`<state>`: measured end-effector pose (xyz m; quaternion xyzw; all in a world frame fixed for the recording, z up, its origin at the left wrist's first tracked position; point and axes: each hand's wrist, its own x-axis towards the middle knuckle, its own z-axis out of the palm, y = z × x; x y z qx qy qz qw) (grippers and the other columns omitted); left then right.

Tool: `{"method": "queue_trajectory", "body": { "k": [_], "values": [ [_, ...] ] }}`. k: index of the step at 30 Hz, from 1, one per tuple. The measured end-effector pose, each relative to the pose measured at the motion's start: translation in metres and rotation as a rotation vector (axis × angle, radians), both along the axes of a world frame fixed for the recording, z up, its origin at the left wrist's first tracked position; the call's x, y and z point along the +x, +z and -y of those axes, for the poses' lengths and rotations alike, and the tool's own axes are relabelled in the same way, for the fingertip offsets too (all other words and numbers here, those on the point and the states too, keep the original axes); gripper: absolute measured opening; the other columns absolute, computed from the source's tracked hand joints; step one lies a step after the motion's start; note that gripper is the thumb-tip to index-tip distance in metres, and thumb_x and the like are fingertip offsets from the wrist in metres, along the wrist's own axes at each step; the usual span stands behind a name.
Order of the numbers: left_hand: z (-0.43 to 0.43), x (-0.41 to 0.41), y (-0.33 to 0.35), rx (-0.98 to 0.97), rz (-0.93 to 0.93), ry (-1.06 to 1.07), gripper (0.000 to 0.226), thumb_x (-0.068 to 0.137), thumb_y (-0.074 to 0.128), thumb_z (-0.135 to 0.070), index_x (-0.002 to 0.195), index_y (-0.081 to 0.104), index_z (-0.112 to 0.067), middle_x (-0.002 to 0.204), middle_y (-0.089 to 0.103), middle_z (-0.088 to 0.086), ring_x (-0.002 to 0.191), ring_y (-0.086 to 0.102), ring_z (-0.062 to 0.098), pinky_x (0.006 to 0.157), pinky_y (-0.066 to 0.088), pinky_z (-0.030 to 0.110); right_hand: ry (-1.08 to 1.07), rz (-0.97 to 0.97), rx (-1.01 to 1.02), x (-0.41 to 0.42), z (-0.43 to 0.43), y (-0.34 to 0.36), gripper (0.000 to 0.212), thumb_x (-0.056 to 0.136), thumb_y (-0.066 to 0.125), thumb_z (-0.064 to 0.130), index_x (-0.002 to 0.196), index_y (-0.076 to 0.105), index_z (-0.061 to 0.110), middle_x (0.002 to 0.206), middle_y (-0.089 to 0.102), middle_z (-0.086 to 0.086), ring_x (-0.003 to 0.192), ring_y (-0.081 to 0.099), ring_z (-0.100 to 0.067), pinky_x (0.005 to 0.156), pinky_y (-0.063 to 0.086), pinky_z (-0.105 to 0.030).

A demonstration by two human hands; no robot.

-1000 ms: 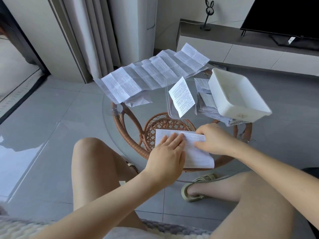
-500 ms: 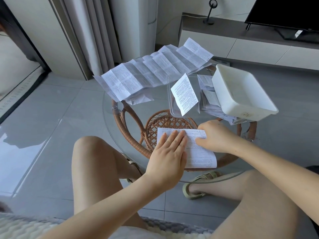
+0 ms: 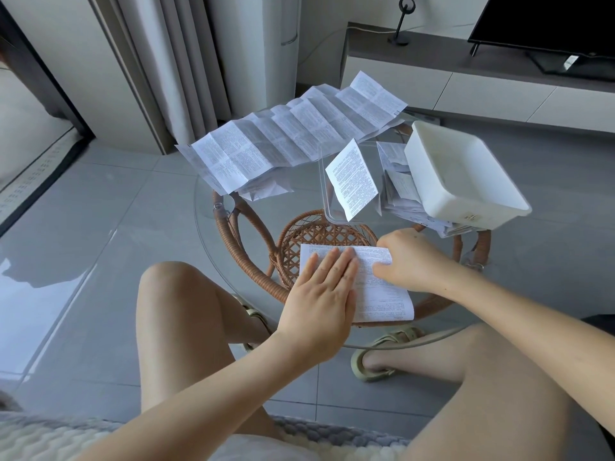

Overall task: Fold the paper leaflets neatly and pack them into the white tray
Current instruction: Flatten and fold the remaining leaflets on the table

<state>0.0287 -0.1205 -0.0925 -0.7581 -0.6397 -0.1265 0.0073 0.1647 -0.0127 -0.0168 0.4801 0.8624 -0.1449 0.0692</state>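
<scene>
A folded printed leaflet (image 3: 382,294) lies on the near part of the round glass table (image 3: 213,241). My left hand (image 3: 319,294) rests flat on its left half, fingers straight. My right hand (image 3: 412,261), fingers curled, pinches the leaflet's right edge with the thumb on the paper. The white tray (image 3: 466,211) sits tilted at the right on a heap of leaflets (image 3: 399,188); its inside shows nothing. A long unfolded leaflet (image 3: 293,138) stretches across the far side. A smaller leaflet (image 3: 352,178) leans in a clear plastic box (image 3: 324,197).
The table has a rattan base (image 3: 319,234) seen through the glass. My knees and sandalled feet are under its near edge. A low TV cabinet (image 3: 466,78) with a screen stands behind, curtains (image 3: 186,61) at the back left, grey tiled floor around.
My right hand has slid down the leaflet's right edge, uncovering its top right corner. My left hand stays flat on the paper. The camera has tilted slightly.
</scene>
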Motion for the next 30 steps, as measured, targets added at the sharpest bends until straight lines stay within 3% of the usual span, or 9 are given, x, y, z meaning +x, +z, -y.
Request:
{"method": "queue_trajectory", "body": {
  "k": [2, 4, 6, 9, 13, 16, 19, 24, 30],
  "values": [
    [0.0, 0.0, -0.001, 0.025, -0.014, -0.004, 0.053, 0.1, 0.021, -0.03, 0.136, 0.05, -0.005, 0.143, 0.047, 0.01, 0.134, 0.042, 0.025, 0.111, 0.02, 0.04, -0.027, -0.011, 0.001, -0.001, 0.003, 0.0, 0.028, 0.085, 0.056, 0.019, 0.064, 0.039, 0.011, 0.065, 0.044, -0.001, 0.066, 0.044, -0.019, 0.05, 0.025, -0.026],
    [0.0, 0.0, 0.0, 0.028, -0.004, -0.003, 0.052, 0.097, 0.028, -0.029, 0.135, 0.052, -0.004, 0.142, 0.048, 0.011, 0.133, 0.044, 0.026, 0.11, 0.021, 0.041, -0.078, -0.066, 0.088, 0.001, 0.014, -0.003, 0.013, 0.087, 0.06, 0.02, 0.088, 0.054, 0.009, 0.089, 0.057, -0.006, 0.089, 0.054, -0.027, 0.065, 0.038, -0.029],
    [0.001, 0.0, 0.001, 0.013, 0.015, -0.002, 0.052, 0.098, 0.026, -0.03, 0.135, 0.052, -0.003, 0.142, 0.049, 0.012, 0.133, 0.044, 0.027, 0.11, 0.022, 0.042, -0.082, -0.121, 0.302, 0.006, 0.039, -0.018, 0.036, 0.083, 0.066, 0.026, 0.112, 0.056, 0.007, 0.112, 0.058, -0.014, 0.106, 0.054, -0.036, 0.09, 0.041, -0.04],
    [0.002, 0.001, 0.002, -0.025, -0.008, -0.02, 0.057, 0.101, 0.018, -0.034, 0.134, 0.053, -0.002, 0.142, 0.049, 0.013, 0.133, 0.044, 0.027, 0.109, 0.022, 0.042, -0.071, -0.164, 0.479, 0.009, 0.08, -0.044, 0.048, 0.086, 0.047, 0.038, 0.125, 0.056, 0.012, 0.132, 0.052, -0.021, 0.124, 0.047, -0.041, 0.107, 0.024, -0.058],
    [0.002, 0.0, 0.007, -0.094, -0.025, -0.038, 0.064, 0.095, 0.023, -0.042, 0.142, 0.042, -0.002, 0.149, 0.038, 0.013, 0.14, 0.032, 0.025, 0.113, 0.015, 0.042, -0.136, -0.096, 0.44, 0.022, 0.095, -0.062, 0.055, 0.09, 0.035, 0.045, 0.133, 0.053, 0.015, 0.141, 0.044, -0.023, 0.13, 0.042, -0.041, 0.107, 0.02, -0.064],
    [0.002, -0.003, 0.01, -0.187, -0.049, -0.058, 0.081, 0.087, -0.005, -0.06, 0.152, -0.001, -0.012, 0.158, -0.008, 0.002, 0.147, -0.011, 0.017, 0.119, -0.009, 0.037, -0.16, -0.094, 0.424, 0.032, 0.092, -0.061, 0.056, 0.089, 0.036, 0.047, 0.137, 0.047, 0.021, 0.14, 0.046, -0.023, 0.126, 0.046, -0.042, 0.104, 0.026, -0.066],
    [0.002, -0.01, 0.013, -0.213, -0.07, -0.087, 0.081, 0.08, -0.013, -0.065, 0.147, -0.016, -0.02, 0.155, -0.02, -0.001, 0.143, -0.023, 0.015, 0.117, -0.016, 0.036, -0.174, -0.146, 0.371, 0.04, 0.091, -0.057, 0.058, 0.087, 0.037, 0.044, 0.14, 0.038, 0.022, 0.134, 0.05, -0.024, 0.124, 0.048, -0.04, 0.096, 0.034, -0.069],
    [0.004, -0.029, 0.014, -0.252, -0.096, -0.199, 0.07, 0.084, -0.015, -0.063, 0.147, -0.016, -0.035, 0.156, -0.02, -0.001, 0.143, -0.025, 0.018, 0.116, -0.018, 0.037, -0.176, -0.251, 0.337, 0.054, 0.088, -0.059, 0.056, 0.088, 0.036, 0.038, 0.143, 0.029, 0.032, 0.138, 0.047, -0.021, 0.129, 0.043, -0.035, 0.1, 0.032, -0.064],
    [0.011, -0.06, 0.011, -0.22, -0.032, -0.339, 0.052, 0.101, 0.001, -0.049, 0.151, 0.011, -0.041, 0.16, 0.005, 0.006, 0.148, -0.004, 0.023, 0.118, -0.001, 0.041, -0.142, -0.264, 0.296, 0.06, 0.087, -0.06, 0.052, 0.09, 0.031, 0.031, 0.141, 0.034, 0.035, 0.14, 0.045, -0.024, 0.13, 0.044, -0.037, 0.1, 0.031, -0.066]
  ]
}}
